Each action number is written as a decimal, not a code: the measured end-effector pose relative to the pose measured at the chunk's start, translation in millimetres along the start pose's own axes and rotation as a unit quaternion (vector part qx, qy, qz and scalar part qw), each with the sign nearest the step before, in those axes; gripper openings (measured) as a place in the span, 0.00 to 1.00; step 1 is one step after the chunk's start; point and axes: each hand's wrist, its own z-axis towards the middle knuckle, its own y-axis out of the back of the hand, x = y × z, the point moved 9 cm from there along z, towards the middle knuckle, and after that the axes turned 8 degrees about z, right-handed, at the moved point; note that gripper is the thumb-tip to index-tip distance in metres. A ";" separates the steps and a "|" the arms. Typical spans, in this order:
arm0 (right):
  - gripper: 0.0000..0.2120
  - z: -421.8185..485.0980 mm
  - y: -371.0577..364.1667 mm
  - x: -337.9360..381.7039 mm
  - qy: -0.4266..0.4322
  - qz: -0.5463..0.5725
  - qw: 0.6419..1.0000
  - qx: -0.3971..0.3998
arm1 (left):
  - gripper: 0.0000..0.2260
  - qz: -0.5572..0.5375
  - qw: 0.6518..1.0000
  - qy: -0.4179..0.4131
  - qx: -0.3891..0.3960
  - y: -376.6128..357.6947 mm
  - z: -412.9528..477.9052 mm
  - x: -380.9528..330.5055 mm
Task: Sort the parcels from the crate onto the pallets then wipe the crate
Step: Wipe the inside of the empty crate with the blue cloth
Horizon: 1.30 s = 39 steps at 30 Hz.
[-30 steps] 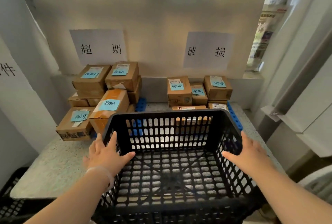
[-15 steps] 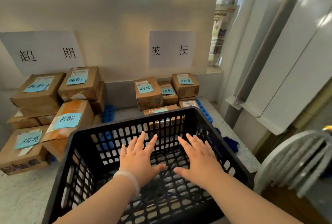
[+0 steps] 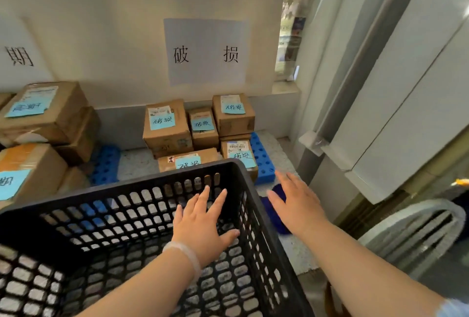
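Left parcels (image 3: 43, 118): brown cardboard boxes stacked against the wall at the far left, each with a pale blue handwritten note on top
Left pallet (image 3: 105, 164): blue plastic with round holes, its edge showing from under that stack
Crate (image 3: 127, 187): black plastic lattice, close in front of me on the speckled counter (image 3: 137, 164), its far rim just short of both stacks
Left hand (image 3: 203, 225): inside the crate near its far right corner, palm down, fingers straight and spread, gripping nothing; whether it touches the mesh I cannot tell
Bracelet (image 3: 181, 253): pale band on the left wrist
Paper sheet (image 3: 205, 52): white, taped to the wall above the right stack, two black characters on it
Right parcels (image 3: 167, 133): five smaller boxes with blue notes, packed together below the sheet
Right pallet (image 3: 262, 159): blue, under those boxes, its right edge bare
Cloth (image 3: 270, 211): dark blue, lying on the counter just outside the crate's right wall
Right hand (image 3: 299, 205): outside the crate, directly over the cloth, palm down, fingers spread and straight, holding nothing; contact unclear
Chair (image 3: 411, 230): white slatted back, low at the far right
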 end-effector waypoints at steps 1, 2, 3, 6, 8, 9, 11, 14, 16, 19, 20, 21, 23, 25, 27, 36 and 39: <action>0.31 9.3 -4.4 -16.8 -0.019 -0.008 1.000 0.011 | 0.39 0.002 1.000 0.011 0.005 -5.8 4.3 -1.8; 0.31 17.6 -12.7 -33.8 -0.035 -0.021 0.999 0.031 | 0.39 0.004 1.000 0.022 0.010 -11.9 7.4 -2.9; 0.32 24.7 -23.3 -49.8 -0.045 -0.037 0.997 0.056 | 0.39 0.006 0.999 0.033 0.016 -18.3 9.7 -3.2; 0.35 43.1 -63.3 -90.8 -0.061 -0.069 0.986 0.136 | 0.39 0.005 0.997 0.073 0.034 -37.4 11.8 0.9; 0.36 56.1 -88.2 -110.5 -0.075 -0.082 0.978 0.177 | 0.38 0.005 0.994 0.100 0.042 -48.4 11.2 6.5; 0.37 62.6 -99.7 -117.0 -0.078 -0.091 0.973 0.195 | 0.38 0.007 0.993 0.112 0.045 -53.6 9.8 9.6; 0.37 75.6 -120.3 -123.4 -0.072 -0.100 0.967 0.223 | 0.39 0.013 0.989 0.138 0.056 -63.1 6.0 16.1; 0.39 90.4 -148.2 -128.2 -0.064 -0.096 0.956 0.269 | 0.40 0.019 0.983 0.169 0.073 -73.7 -1.0 23.0; 0.38 97.8 -160.5 -131.3 -0.063 -0.112 0.950 0.285 | 0.39 0.018 0.979 0.183 0.085 -79.5 -4.1 25.3; 0.29 108.7 -163.2 -126.9 -0.026 -0.167 0.956 0.240 | 0.38 0.014 0.977 0.186 0.099 -86.1 -4.9 25.7; 0.26 110.8 -162.4 -125.1 -0.021 -0.158 0.960 0.229 | 0.38 0.015 0.978 0.183 0.097 -86.0 -4.2 25.6; 0.24 112.0 -160.9 -123.6 -0.023 -0.131 0.966 0.220 | 0.38 0.014 0.979 0.180 0.095 -85.4 -3.6 26.2; 0.22 112.9 -152.4 -121.4 -0.042 -0.048 0.979 0.194 | 0.37 0.010 0.979 0.178 0.094 -80.9 -2.5 26.9; 0.20 113.7 -132.6 -116.0 -0.052 0.054 0.988 0.132 | 0.37 0.001 0.980 0.176 0.087 -72.9 -1.7 26.1; 0.18 111.5 -104.5 -102.0 -0.031 0.145 0.987 0.060 | 0.37 -0.019 0.981 0.177 0.076 -63.7 -1.8 24.8; 0.16 39.8 50.9 40.9 0.145 0.371 0.906 -0.141 | 0.35 -0.099 0.989 0.107 -0.008 -2.9 -5.8 25.4; 0.13 7.2 57.1 92.8 0.168 0.407 0.892 -0.102 | 0.33 -0.206 0.975 0.063 -0.063 24.8 -18.1 32.0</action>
